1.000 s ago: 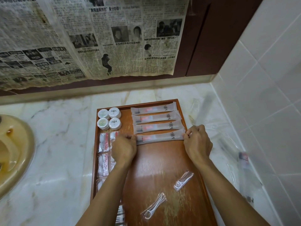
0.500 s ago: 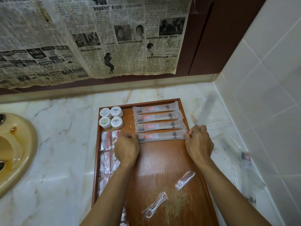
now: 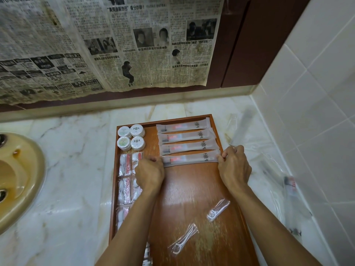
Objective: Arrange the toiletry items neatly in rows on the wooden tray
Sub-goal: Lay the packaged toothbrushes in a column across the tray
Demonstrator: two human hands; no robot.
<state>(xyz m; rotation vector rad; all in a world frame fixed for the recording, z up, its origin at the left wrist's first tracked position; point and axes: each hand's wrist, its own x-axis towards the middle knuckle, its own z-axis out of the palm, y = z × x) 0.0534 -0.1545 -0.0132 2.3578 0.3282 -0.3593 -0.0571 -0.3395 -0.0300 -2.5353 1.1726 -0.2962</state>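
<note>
The fourth sachet is pinched flat on the tray between the left grip and right grip, one at each end.

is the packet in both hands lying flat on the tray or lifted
Flat: the fourth toothbrush packet lies on the wooden tray, left hand and right hand pinching its ends.

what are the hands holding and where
Both hold the nearest toothbrush packet: left hand pinches its left end, right hand its right end.

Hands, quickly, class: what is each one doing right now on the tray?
Left hand: fingers curled, pinching the left end of the nearest toothbrush packet.
Right hand: fingers curled, pinching the right end of that packet.
</note>
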